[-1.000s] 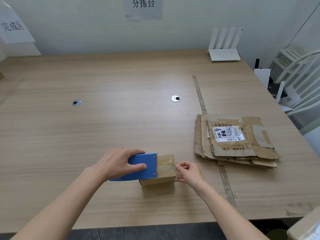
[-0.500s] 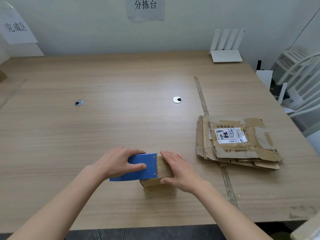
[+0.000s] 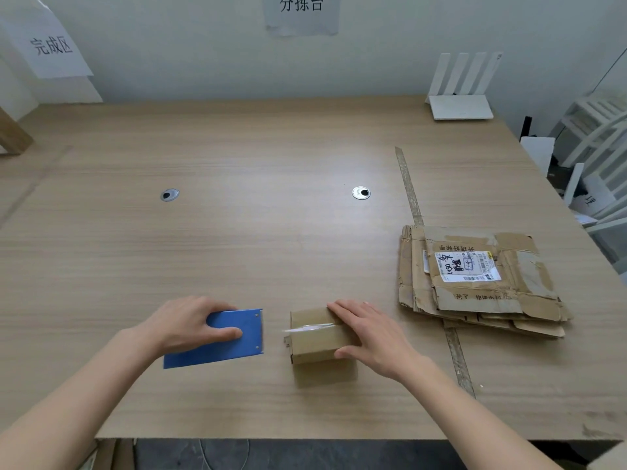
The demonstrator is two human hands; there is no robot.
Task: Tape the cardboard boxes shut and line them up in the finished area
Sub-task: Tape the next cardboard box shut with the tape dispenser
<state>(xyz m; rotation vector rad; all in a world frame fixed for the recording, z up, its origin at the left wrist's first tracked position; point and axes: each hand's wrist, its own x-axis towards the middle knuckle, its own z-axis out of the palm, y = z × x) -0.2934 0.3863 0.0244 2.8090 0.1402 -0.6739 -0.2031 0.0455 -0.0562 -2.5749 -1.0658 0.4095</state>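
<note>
Resting flat, right hand (image 3: 376,337) covers box (image 3: 315,337); left hand (image 3: 190,322) grips dispenser (image 3: 234,337) beside.

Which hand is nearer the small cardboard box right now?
Right. The right hand lies flat on top of the small cardboard box, touching it. The left hand grips the blue tape dispenser off to the box's left, clear of it.

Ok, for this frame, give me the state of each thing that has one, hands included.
small cardboard box: flaps closed, clear tape across the top, loose tape end sticking out on its left
tape dispenser: apart from the box
left hand: grips the dispenser
right hand: flat on the box
flattened cardboard boxes: stacked, unfolded
</note>
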